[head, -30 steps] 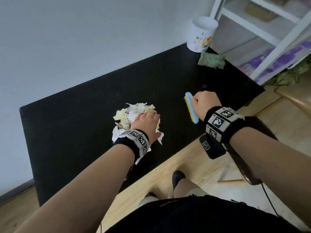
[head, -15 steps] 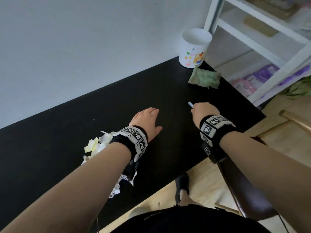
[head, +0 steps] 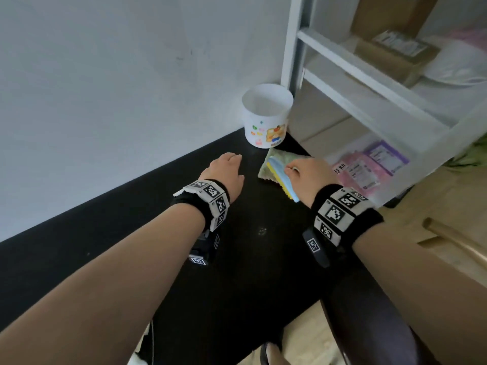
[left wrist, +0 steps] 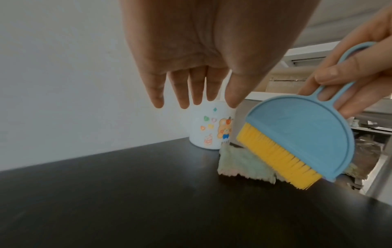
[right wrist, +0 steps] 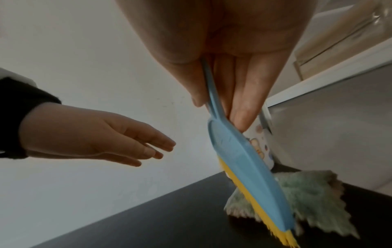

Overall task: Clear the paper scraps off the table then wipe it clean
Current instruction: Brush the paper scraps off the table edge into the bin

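My right hand (head: pixel 303 175) pinches the handle of a blue brush with yellow bristles (head: pixel 283 181) (left wrist: pixel 297 142) (right wrist: pixel 250 181), held just above a green cloth (head: pixel 268 164) (left wrist: pixel 241 166) (right wrist: pixel 307 198) on the black table (head: pixel 237 259). My left hand (head: pixel 226 172) (left wrist: pixel 191 94) (right wrist: pixel 110 142) hovers open, fingers straight, above the table just short of a white cup with cartoon stickers (head: pixel 266 114) (left wrist: pixel 210 127). No paper scraps show on the table in any view.
The cup stands in the table's far corner against the grey wall. A white shelf frame (head: pixel 369 83) with boxes and pink packets (head: pixel 369 164) rises right of the table. A dark chair back (head: pixel 369 312) and the wooden floor lie near the front edge.
Both hands moved away from the paper pile toward the cup and cloth at the far right corner. The left hand let go of the scraps; the pile has left the view.
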`<state>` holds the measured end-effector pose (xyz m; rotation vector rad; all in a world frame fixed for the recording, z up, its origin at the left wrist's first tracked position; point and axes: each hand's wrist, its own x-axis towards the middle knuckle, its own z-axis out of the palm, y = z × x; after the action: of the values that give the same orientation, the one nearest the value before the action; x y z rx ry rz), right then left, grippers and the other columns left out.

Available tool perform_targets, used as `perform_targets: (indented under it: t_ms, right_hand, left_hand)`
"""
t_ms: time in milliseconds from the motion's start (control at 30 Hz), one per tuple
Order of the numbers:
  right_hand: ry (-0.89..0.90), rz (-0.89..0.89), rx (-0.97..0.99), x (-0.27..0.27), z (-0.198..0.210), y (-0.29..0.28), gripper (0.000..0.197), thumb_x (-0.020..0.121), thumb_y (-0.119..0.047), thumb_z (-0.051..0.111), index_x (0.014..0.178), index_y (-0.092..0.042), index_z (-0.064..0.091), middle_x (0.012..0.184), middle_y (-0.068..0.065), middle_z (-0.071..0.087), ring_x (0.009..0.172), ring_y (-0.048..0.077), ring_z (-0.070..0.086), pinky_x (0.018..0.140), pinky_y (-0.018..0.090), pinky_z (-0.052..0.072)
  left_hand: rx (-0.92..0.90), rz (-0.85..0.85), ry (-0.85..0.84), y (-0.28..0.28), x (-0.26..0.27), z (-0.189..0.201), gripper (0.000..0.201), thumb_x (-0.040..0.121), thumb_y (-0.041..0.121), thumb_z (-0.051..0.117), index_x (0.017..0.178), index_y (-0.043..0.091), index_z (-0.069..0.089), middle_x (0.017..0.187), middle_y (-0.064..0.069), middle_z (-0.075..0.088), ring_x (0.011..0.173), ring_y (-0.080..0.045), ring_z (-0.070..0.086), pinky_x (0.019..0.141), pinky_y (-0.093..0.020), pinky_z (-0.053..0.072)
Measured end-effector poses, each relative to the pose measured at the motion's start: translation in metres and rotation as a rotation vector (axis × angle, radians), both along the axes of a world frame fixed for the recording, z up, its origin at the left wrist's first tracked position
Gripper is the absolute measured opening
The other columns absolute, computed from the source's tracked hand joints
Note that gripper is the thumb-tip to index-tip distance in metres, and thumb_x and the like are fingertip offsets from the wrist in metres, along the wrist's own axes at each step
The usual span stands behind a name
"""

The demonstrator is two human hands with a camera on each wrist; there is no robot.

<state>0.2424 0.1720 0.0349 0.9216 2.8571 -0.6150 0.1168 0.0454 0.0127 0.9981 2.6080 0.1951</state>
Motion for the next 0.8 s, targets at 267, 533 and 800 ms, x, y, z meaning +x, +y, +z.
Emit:
perform_targets:
  t_ms: [267,533,800]
  right_hand:
    - [0.034,-0.074,-0.043,-0.019,-0.012,0.062,0.031,0.101,-0.026,0.035,0.107,-0.012,0.062,0.097,0.006,0.066,0.096,0.026,0.061,0.072,0.030,0.040]
    - [0.150,-0.132,-0.128,-0.010,-0.030,0.082,0.031,0.099,-0.026,0.042,0.117,-0.012,0.063,0.103,0.009,0.070,0.096,0.026,0.063,0.085,0.037,0.049]
    - [0.149,-0.096,-0.135,-0.007,-0.023,0.073,0.031,0.099,-0.026,0.042,0.118,-0.012,0.062,0.104,0.009,0.070,0.095,0.026,0.063,0.084,0.036,0.050]
  left_hand:
    - [-0.031,-0.084,0.128,0.110,-0.042,0.004,0.055,0.098,0.013,0.043,0.148,0.009,0.020,0.158,-0.002,0.002,0.138,-0.027,0.031,0.106,-0.040,0.037]
    - [-0.099,-0.021,0.096,0.160,-0.067,-0.015,0.037,0.095,0.012,0.048,0.132,0.009,0.044,0.128,-0.011,0.043,0.109,-0.036,0.056,0.085,-0.038,0.046]
    - [-0.146,-0.013,0.148,0.142,-0.070,-0.009,0.029,0.100,0.022,0.042,0.111,0.003,0.059,0.110,-0.013,0.059,0.100,-0.031,0.060,0.073,-0.032,0.042]
